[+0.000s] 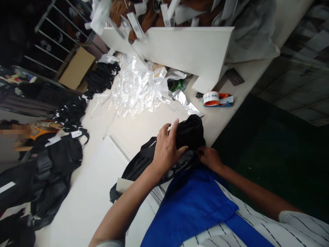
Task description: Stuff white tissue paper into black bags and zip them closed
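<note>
A black fabric bag (190,132) lies at the table's near edge, against the blue apron. Its right part bulges up, while straps and flatter cloth stretch to the left. My left hand (167,145) rests on top of it, fingers extended and thumb spread away from them. At the bag's right side, my right hand (209,157) has its fingertips pinched on the edge of the cloth; part of those fingers is hidden. A small pale card or tag (123,185) sticks out beside my left forearm.
Beyond the bag are clear plastic wrappers (140,85), an orange and blue tape dispenser (218,99) and a white panel (185,46). Black bags (51,164) pile up at left, near another person (38,132). White sheets (97,178) cover the table's left part.
</note>
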The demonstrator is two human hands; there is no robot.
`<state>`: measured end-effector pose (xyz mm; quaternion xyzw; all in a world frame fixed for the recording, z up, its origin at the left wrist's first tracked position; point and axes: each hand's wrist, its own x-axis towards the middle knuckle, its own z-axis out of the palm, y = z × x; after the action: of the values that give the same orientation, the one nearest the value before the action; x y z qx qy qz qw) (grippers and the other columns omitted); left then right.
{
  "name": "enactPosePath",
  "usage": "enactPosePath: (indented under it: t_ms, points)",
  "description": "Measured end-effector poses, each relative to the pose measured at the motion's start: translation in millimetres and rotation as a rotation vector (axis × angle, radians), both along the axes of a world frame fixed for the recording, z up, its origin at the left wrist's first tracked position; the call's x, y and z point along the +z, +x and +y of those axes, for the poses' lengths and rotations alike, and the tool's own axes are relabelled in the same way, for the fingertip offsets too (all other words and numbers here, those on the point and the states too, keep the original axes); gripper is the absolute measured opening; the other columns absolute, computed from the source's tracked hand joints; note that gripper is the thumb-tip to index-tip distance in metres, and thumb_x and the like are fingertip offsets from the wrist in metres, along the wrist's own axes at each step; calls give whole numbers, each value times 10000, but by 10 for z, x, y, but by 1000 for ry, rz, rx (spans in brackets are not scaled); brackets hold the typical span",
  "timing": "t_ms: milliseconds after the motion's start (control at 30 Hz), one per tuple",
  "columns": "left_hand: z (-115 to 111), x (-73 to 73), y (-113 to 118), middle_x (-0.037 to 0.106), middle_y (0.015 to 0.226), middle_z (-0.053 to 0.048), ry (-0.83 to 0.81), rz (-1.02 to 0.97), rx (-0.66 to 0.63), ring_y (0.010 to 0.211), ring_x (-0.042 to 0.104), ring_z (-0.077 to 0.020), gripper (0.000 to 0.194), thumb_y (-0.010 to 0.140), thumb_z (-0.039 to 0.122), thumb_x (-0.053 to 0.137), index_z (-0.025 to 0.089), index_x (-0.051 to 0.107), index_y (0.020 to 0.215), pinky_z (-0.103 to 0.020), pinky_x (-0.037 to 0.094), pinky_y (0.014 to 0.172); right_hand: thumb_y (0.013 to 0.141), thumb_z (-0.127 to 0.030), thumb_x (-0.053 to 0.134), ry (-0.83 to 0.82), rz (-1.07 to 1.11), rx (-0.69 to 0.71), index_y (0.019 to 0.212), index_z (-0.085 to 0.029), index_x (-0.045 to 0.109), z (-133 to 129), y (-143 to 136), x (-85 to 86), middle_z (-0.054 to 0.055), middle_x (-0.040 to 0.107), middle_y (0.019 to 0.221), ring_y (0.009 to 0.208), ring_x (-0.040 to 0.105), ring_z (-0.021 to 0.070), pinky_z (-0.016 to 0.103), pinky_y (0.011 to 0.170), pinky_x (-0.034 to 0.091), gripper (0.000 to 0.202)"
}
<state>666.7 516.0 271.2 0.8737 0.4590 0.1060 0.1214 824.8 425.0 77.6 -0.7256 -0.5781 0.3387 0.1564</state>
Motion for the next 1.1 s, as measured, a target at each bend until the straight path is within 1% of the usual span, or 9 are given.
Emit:
enactPosePath:
  t_ms: [100,200,300,433,633,767,900,1000,1100]
  points:
    - [-490,-92,-365,326,1522,-229,259,152,-22,1422,305,-395,735,821,265,704,180,365,1467,-588,333,1118,908,-290,556,5,-11,-58,984,-210,706,-22,-52,-12,55,743,880,824,699,224,271,684,453,186]
    - [-814,-346,-697,343,1517,-257,469,192,-25,1443,281,-388,504,865,225,649,126,493,1334,-590,322,1129,899,-302,567,10,18,-117,937,-220,719,-51,-85,0,51,740,854,817,697,227,271,660,445,177]
    - [-873,-542,-848,351,1518,-257,586,166,5,1441,293,-381,385,854,218,671,120,559,1208,-585,355,1112,880,-286,572,39,101,-160,906,-215,730,-93,-71,25,55,741,841,807,698,228,272,650,442,175]
    - [-835,-595,-865,319,1540,-245,653,159,-16,1437,301,-384,342,835,182,689,132,584,1157,-595,372,1100,860,-271,556,94,276,-225,909,-201,731,-163,-39,13,60,742,821,769,697,218,270,655,455,195]
    - [-1028,-712,-1128,626,1241,-175,795,209,-101,1254,538,-302,391,840,168,680,166,615,1225,-471,438,1056,896,-311,506,180,206,-254,928,-196,713,-316,-161,-73,52,703,697,669,674,218,275,595,402,240]
    - [-1002,-812,-1232,674,1086,-179,736,310,8,1023,639,-280,352,895,225,616,113,587,1227,-417,481,913,942,-326,459,270,-67,-179,888,-191,708,-390,-269,-92,71,693,689,644,664,226,294,573,341,289]
    - [-848,-886,-1172,662,810,-129,610,399,20,740,636,-220,218,922,148,490,90,624,1083,-331,483,676,937,-320,475,262,-41,-176,909,-200,692,-343,-230,-116,52,696,698,661,665,214,286,588,357,250]
    - [-752,-858,-1198,640,728,-84,369,447,46,605,593,-171,269,880,68,432,128,645,1032,-271,433,560,907,-323,522,210,108,-195,897,-223,682,-296,-154,-132,20,716,752,701,671,194,265,623,402,189]
    - [-680,-677,-1251,643,781,-71,9,336,22,620,584,-154,230,869,114,462,154,642,1008,-245,415,557,907,-326,525,168,151,-183,912,-228,689,-296,-120,-137,19,727,789,742,680,195,261,641,425,191]
